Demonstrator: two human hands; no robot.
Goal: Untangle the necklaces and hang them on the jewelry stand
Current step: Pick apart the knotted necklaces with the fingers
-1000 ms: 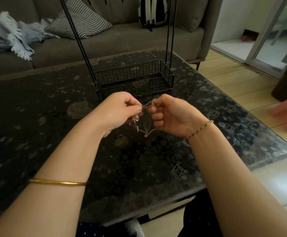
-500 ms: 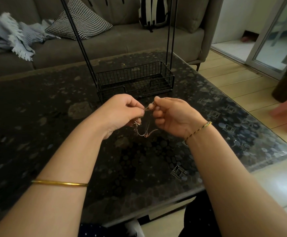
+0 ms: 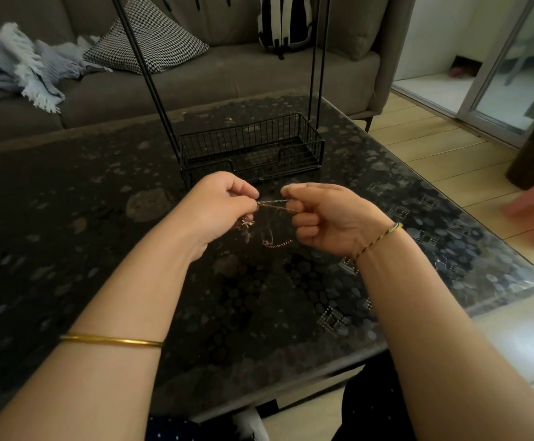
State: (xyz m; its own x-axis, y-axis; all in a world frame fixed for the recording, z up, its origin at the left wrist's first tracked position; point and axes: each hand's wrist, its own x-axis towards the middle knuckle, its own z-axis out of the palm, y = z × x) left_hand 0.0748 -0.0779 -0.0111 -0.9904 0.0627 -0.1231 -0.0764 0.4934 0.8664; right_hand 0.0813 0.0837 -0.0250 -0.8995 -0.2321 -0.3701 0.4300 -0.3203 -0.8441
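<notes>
No readable writing seen. Thin tangled necklaces stretched at frame centre, pinched between left hand and right hand; loose loops dangled above table. Stand behind.

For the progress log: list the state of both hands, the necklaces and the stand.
left hand, pinching one end of the stretched strand.
right hand, pinching the other end.
necklaces, tangled, stretched between both hands, loose chain dangling below.
jewelry stand, upright on the table, top out of frame, nothing hung on its visible part.
</notes>
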